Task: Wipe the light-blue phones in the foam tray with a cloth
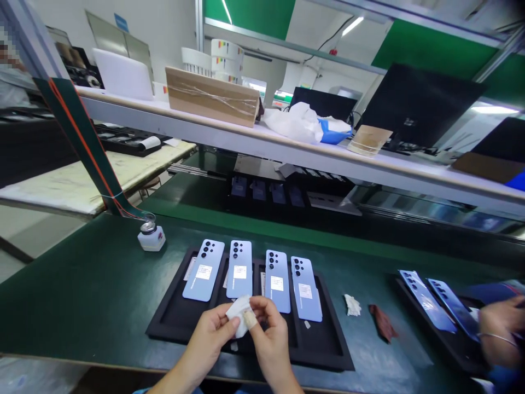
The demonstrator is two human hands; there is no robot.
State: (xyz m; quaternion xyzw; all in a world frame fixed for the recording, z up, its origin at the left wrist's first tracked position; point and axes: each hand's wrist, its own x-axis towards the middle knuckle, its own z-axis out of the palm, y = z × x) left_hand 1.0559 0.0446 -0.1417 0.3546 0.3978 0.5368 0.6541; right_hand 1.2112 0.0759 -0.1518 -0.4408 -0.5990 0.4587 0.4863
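Observation:
My left hand (215, 331) and my right hand (268, 331) meet over the near edge of a black foam tray (172, 317), both pinching a small white wipe (238, 312). A bandage wraps one fingertip of my right hand. Just beyond the hands, several light blue phones lie face down in the tray in a row, from the leftmost phone (204, 270) to the rightmost phone (306, 288). Each carries a small white sticker on its back.
A small white bottle (151, 235) stands on the green mat at the left. A crumpled white wipe (351, 305) and a brown scrap (382, 323) lie right of the tray. A co-worker's hand (500, 328) rests by a second tray (447, 339) with two darker blue phones. A shelf (287, 148) overhangs the bench.

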